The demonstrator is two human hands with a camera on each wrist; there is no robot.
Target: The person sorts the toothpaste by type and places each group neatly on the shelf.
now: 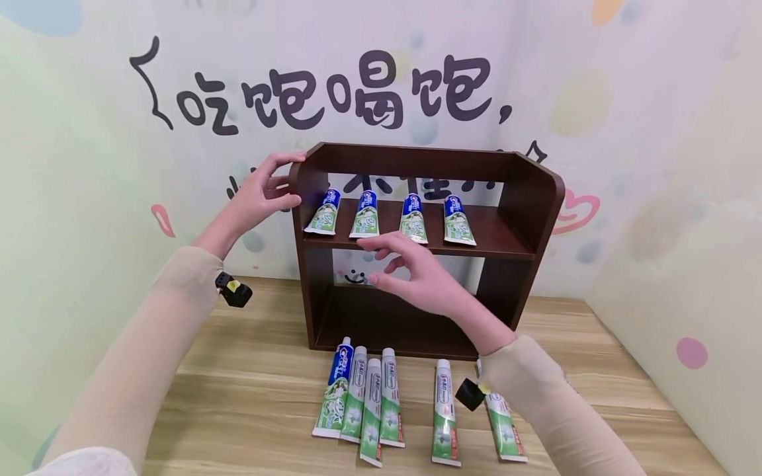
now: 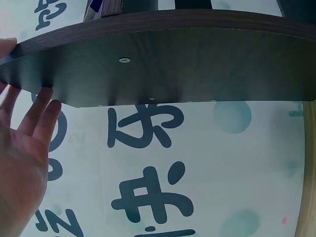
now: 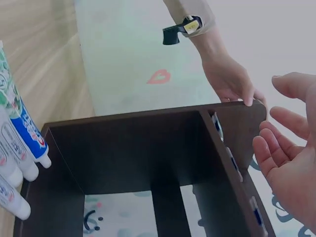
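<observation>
My left hand (image 1: 262, 188) holds the upper left side panel of a dark brown two-tier shelf (image 1: 417, 153). In the left wrist view, its thumb is at the panel's front edge and its fingertips touch the outer face. My right hand (image 1: 417, 274) hangs with loosely bent fingers in front of the upper tier, nothing in its grasp. Blue-and-green toothpaste tubes lie in a row on that tier: the leftmost tube (image 1: 324, 213), a second tube (image 1: 365, 215), a third tube (image 1: 413, 215) partly behind my right fingers, and a rightmost tube (image 1: 458, 219).
On the wooden table (image 1: 238, 390) before the shelf lie a blue-and-green toothpaste tube (image 1: 335, 390) and several white-and-green tubes (image 1: 445, 413), some overlapping. One tube (image 1: 506, 430) is partly hidden by my right sleeve. A printed wall (image 1: 381, 39) stands close behind the shelf.
</observation>
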